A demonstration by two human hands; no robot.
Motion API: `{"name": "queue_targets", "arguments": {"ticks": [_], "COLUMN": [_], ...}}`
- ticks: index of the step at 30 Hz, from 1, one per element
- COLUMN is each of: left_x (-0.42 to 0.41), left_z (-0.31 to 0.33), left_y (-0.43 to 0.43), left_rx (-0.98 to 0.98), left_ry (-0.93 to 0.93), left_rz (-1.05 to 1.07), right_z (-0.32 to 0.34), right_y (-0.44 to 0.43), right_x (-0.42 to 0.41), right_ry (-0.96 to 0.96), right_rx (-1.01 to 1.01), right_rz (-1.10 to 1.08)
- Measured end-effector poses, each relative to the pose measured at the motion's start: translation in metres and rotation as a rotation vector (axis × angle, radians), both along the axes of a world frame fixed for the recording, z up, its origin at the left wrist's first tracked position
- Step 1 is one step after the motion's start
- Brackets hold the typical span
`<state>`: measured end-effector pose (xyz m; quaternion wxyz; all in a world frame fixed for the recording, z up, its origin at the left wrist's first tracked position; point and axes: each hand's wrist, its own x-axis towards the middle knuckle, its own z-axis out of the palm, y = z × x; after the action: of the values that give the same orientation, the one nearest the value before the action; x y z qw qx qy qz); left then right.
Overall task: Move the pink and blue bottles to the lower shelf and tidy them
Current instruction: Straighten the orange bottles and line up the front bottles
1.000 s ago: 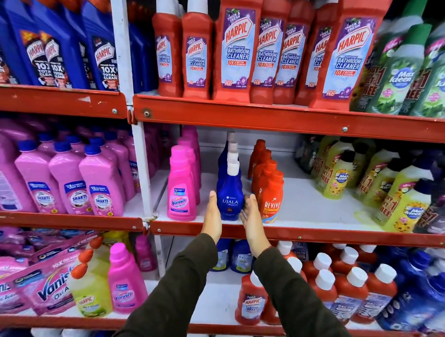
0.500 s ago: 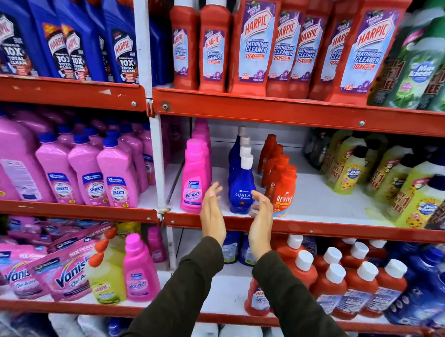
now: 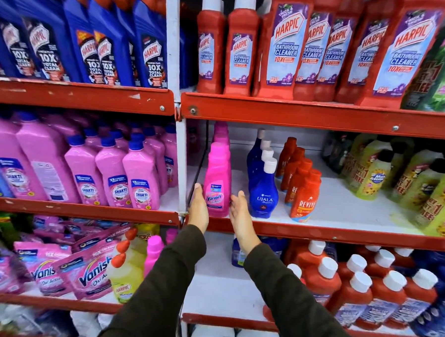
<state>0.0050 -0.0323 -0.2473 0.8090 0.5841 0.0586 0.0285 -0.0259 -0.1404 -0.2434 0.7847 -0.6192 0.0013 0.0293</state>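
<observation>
A row of pink Vanish bottles (image 3: 217, 183) stands front to back at the left of the middle shelf (image 3: 341, 234). Just to its right runs a row of blue Ujala bottles (image 3: 263, 193) with white caps. My left hand (image 3: 198, 205) is flat against the left side of the front pink bottle, and my right hand (image 3: 240, 210) is flat at its right side, between the pink and blue rows. Both hands have straight fingers, not wrapped around the bottle. On the lower shelf (image 3: 223, 287) a single pink bottle (image 3: 153, 252) and blue bottles (image 3: 237, 254) stand behind my arms.
Orange Revive bottles (image 3: 305, 196) line up right of the blue row. A white upright post (image 3: 181, 166) stands just left of my left hand. Red Harpic bottles (image 3: 352, 286) fill the lower shelf's right, pink Vanish pouches (image 3: 87, 272) and a yellow Harpic bottle (image 3: 125, 276) its left.
My hands left the front blue bottle, drew back a little, then moved left to either side of the front pink bottle. The camera view shifted left with them.
</observation>
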Motion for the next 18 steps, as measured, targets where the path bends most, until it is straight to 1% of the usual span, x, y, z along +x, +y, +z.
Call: {"name": "queue_targets", "arguments": {"ticks": [4,9,13,14,16,18], "left_x": [0.0011,-0.0014,-0.0009,-0.0005,-0.0025,-0.0041], "left_z": [-0.0006,-0.0021,-0.0049,-0.0066,-0.0057,-0.0054], "left_y": [0.0006,-0.0004,-0.0011,-0.0014,-0.0020,-0.0026], "left_rx": [0.047,0.100,0.091,0.088,0.092,0.096], "left_ry": [-0.002,-0.013,-0.010,-0.009,-0.006,-0.012], "left_rz": [-0.028,-0.044,-0.045,-0.045,-0.046,-0.040], "right_z": [0.0008,-0.0014,-0.0013,-0.0028,-0.0015,-0.0026], "right_y": [-0.0005,-0.0011,-0.0016,-0.0021,-0.0022,-0.0031], "right_x": [-0.0014,-0.0003,0.0017,0.0032,0.0020,0.0030], "right_ry": [0.015,0.007,0.010,0.034,0.040,0.026], "right_rx": [0.024,0.002,0.001,0.037,0.044,0.024], "right_rz": [-0.019,-0.037,-0.042,-0.029,-0.024,-0.032]}}
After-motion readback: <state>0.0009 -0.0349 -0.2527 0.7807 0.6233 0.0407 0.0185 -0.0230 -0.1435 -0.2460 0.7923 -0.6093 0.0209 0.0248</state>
